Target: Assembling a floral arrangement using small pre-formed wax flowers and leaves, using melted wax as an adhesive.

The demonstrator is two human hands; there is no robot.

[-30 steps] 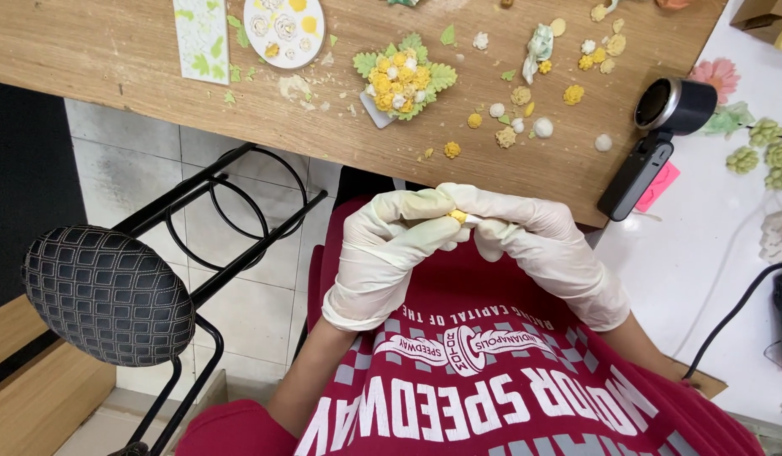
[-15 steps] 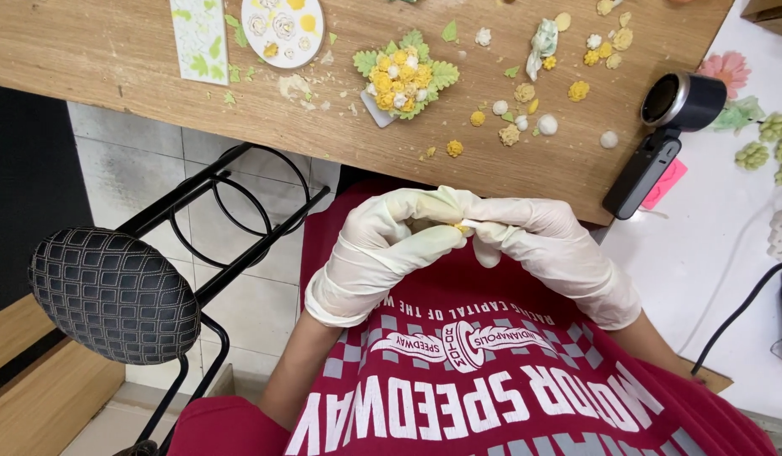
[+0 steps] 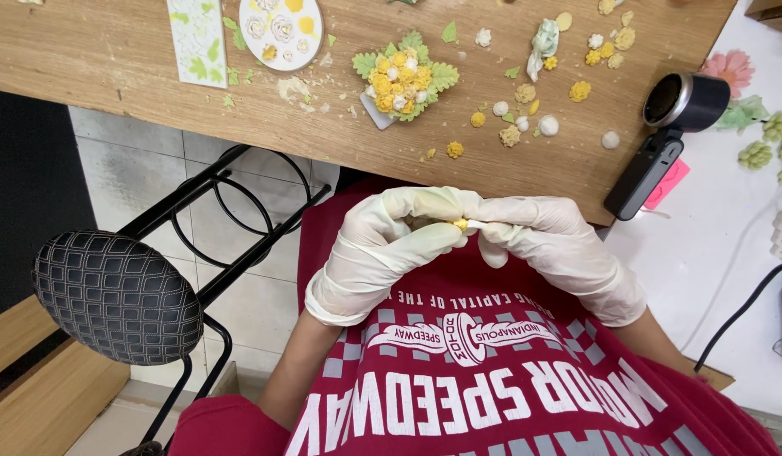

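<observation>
Both hands wear white gloves and meet over my lap, in front of a red printed shirt. My left hand (image 3: pixel 382 249) and my right hand (image 3: pixel 555 249) pinch between their fingertips a tiny yellow clay piece (image 3: pixel 461 224). A thin white tool tip seems to run from the right fingers to the piece. On the wooden table (image 3: pixel 95 67) above the hands sits a small yellow and white clay flower bouquet with green leaves (image 3: pixel 403 78).
Loose yellow and white clay flowers (image 3: pixel 526 105) lie scattered on the table. A round plate with flowers (image 3: pixel 281 29), a green-patterned card (image 3: pixel 197 38), a black camera (image 3: pixel 673 118) at the table edge. A black stool (image 3: pixel 116 295) stands left.
The hands stay together on the yellow piece, with small finger shifts. The view has drifted slightly, so the table sits a little lower in the picture.
</observation>
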